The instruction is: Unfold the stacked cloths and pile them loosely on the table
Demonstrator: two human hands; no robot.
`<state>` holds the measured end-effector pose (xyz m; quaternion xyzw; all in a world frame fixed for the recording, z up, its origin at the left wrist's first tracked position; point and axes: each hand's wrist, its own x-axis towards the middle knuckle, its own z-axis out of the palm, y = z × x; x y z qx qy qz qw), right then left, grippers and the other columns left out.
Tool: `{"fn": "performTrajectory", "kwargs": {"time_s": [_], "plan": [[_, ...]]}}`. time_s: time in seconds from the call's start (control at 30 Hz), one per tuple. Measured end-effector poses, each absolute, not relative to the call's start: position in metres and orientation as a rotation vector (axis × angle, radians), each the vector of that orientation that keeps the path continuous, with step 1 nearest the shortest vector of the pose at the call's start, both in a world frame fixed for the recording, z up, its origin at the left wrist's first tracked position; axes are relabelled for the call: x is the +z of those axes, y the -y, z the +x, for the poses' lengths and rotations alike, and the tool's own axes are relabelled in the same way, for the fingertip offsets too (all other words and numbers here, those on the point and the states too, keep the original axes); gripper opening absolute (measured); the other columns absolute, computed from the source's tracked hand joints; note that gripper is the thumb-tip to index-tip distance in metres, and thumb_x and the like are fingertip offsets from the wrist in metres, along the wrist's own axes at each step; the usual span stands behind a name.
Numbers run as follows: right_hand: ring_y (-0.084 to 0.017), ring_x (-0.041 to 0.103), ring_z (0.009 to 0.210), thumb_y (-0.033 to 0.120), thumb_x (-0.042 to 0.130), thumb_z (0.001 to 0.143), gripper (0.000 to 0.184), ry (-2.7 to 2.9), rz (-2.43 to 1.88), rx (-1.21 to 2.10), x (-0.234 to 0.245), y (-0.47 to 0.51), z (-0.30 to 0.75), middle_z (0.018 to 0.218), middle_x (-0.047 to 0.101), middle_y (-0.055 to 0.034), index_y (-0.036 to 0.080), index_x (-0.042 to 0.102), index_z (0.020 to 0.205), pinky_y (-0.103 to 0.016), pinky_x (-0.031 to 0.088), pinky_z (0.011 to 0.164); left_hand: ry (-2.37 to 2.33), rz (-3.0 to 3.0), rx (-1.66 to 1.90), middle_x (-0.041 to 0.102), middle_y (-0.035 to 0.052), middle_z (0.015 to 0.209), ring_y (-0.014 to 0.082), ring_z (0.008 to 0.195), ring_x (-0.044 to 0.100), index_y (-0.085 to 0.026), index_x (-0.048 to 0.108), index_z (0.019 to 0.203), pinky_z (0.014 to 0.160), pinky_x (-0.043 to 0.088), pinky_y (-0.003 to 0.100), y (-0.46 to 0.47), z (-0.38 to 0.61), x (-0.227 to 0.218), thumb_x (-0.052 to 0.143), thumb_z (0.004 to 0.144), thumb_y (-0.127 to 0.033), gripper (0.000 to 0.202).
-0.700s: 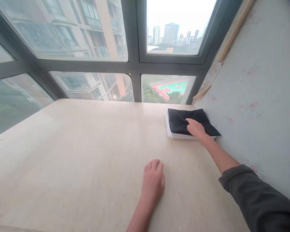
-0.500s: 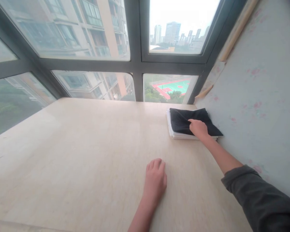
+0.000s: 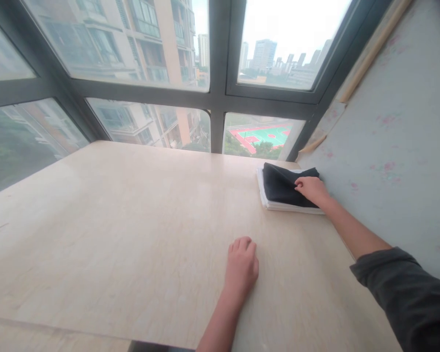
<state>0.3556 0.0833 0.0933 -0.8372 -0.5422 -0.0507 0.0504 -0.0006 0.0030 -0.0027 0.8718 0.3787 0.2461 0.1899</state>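
Note:
A piece of black cloth [image 3: 280,188] lies on top of a stack of white sheets or folded white material [image 3: 266,203], at the right by the wall. My right hand [image 3: 311,189] pinches the cloth between thumb and fingers, and a fold rises at the pinch. My left hand [image 3: 242,266] rests on the pale stone-look sill [image 3: 132,234], apart from the stack and nearer to me. Its fingers are loosely curled in, with the tips hidden underneath and nothing visible in them.
Grey window frames [image 3: 217,98] border the sill at the back and left. To the right stands a wall with flowered wallpaper [image 3: 385,166], peeling near the window corner. A dark object [image 3: 150,346] shows at the bottom edge.
My right hand has drawn the cloth's right part inward, so its right corner no longer sticks out past the stack. The view has shifted slightly; my left hand stays on the sill.

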Motion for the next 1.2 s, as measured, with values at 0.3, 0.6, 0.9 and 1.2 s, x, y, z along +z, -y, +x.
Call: {"fn": "performTrajectory", "kwargs": {"time_s": [0.3,0.6,0.9,1.2], "plan": [[-0.024,0.064,0.087,0.034,0.051,0.095,0.029,1.652,-2.676,-0.347,0.154,-0.073,0.338,0.097,0.074,-0.0078,0.025,0.077,0.101,-0.031,0.037,0.065,-1.041,2.406,0.771,0.059,0.0083,0.109,0.0234,0.103,0.055,-0.018,0.059,0.096,0.089,0.048,0.042,-0.003,-0.002,-0.006,0.051,0.082,-0.006,0.02],[-0.022,0.063,0.079,0.042,0.057,0.094,0.03,1.58,-2.247,-0.882,0.267,-0.057,0.292,0.083,0.072,-0.0104,0.02,0.077,0.099,-0.037,0.043,0.073,-1.023,2.353,0.863,0.061,0.0088,0.108,0.0231,0.1,0.056,-0.018,0.06,0.094,0.087,0.049,0.041,-0.002,-0.001,-0.008,0.052,0.079,-0.005,0.021],[-0.015,0.057,0.067,0.043,0.05,0.097,0.029,1.585,-1.75,-0.59,0.272,-0.057,0.218,0.078,0.066,-0.0044,0.02,0.065,0.088,-0.027,0.043,0.061,-0.972,2.224,1.15,0.066,0.0081,0.102,0.0193,0.093,0.062,-0.018,0.062,0.099,0.08,0.053,0.034,-0.001,-0.007,-0.001,0.047,0.08,-0.002,0.029],[-0.015,0.061,0.068,0.031,0.045,0.1,0.029,1.989,-1.994,0.172,0.16,-0.045,0.167,0.071,0.068,-0.0005,0.02,0.061,0.079,-0.025,0.034,0.063,-0.899,2.146,1.467,0.068,0.006,0.093,0.0161,0.087,0.063,-0.02,0.065,0.093,0.078,0.054,0.031,0.007,-0.022,0.01,0.047,0.086,-0.006,0.024]]}}
